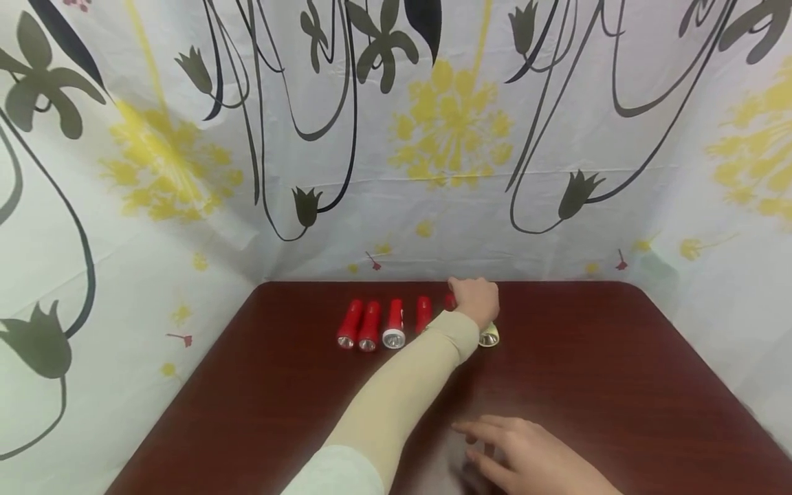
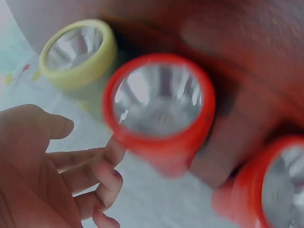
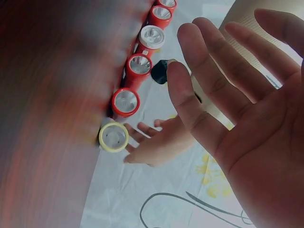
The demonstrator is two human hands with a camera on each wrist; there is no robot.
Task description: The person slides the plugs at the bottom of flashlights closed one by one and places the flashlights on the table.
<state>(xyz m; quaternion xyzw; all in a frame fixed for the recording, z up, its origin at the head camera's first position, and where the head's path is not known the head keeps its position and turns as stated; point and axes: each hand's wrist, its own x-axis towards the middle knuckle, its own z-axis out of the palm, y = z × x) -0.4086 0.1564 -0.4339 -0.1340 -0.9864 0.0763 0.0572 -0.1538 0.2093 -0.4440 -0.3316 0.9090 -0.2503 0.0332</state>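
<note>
A row of flashlights lies on the table, heads toward me. My left hand reaches over the right end of the row, by the yellow flashlight and a red flashlight. In the left wrist view its fingers are loosely bent, the thumb apart, with a fingertip right at the rim of the red flashlight. Nothing sits in its palm. The right hand hovers over the near part of the table, fingers relaxed and holding nothing. In the right wrist view its palm shows bare.
To the left lie two red flashlights side by side, a red one with a white head, and another red one partly behind the left sleeve. A flower-patterned sheet encloses the dark wooden table at the back and sides.
</note>
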